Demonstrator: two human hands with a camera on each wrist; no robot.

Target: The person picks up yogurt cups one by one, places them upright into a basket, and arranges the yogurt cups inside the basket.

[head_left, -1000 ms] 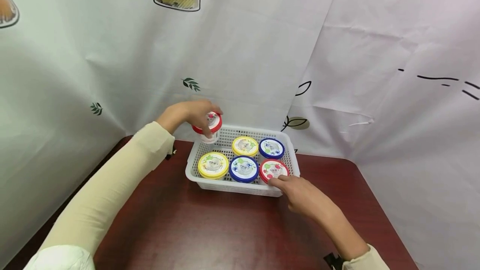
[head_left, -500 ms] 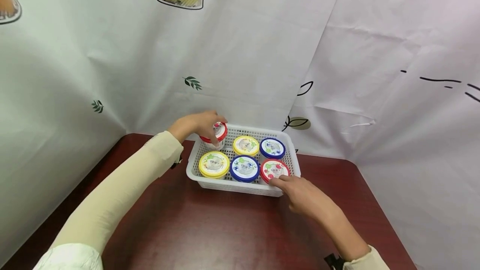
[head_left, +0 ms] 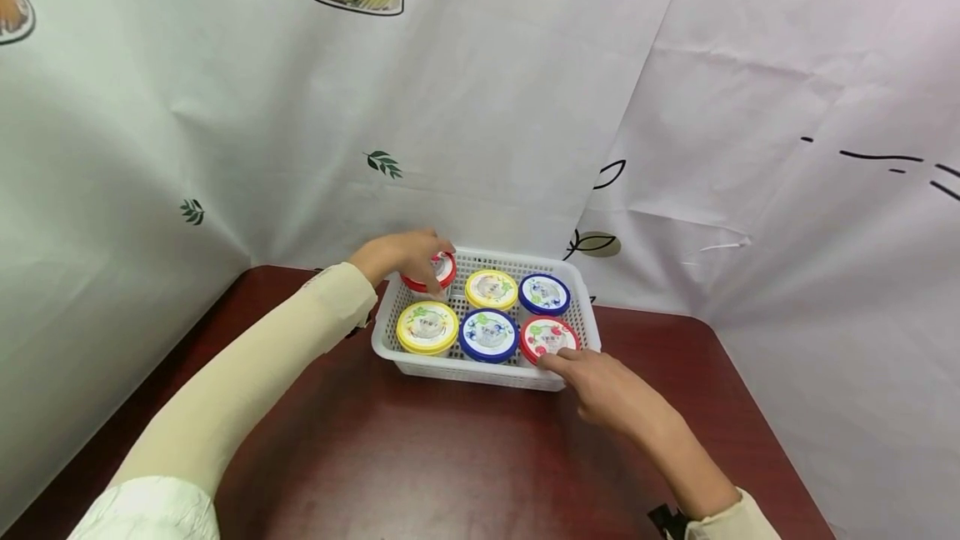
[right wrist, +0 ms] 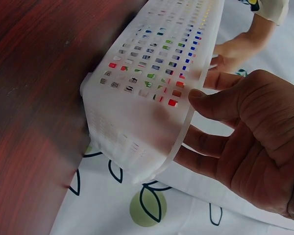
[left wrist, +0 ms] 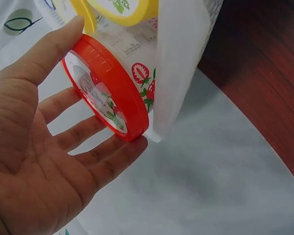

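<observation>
A white plastic basket [head_left: 480,375] holds several clear tubs with coloured lids. At its back left corner, a red-lidded tub [head_left: 447,272] with strawberry prints stands inside. My left hand [head_left: 408,258] grips that tub's lid, thumb at one side of the rim and fingers at the other; the palm stays off the lid, as the left wrist view shows. My right hand [head_left: 611,390] holds the basket's front right rim. In the right wrist view its thumb [right wrist: 206,104] presses the outside wall and the fingers reach over the rim, right by another red-lidded tub [head_left: 548,338].
Two yellow-lidded tubs, one at the front left [head_left: 427,327], and two blue-lidded tubs, one at the front middle [head_left: 488,335], fill the other places. The basket stands at the back of a dark red table [head_left: 420,457], against a white printed cloth [head_left: 480,107].
My left hand has moved down and slightly right, lowering the red-lidded tub from above the basket's back left corner into it. The right hand has stayed at the rim.
</observation>
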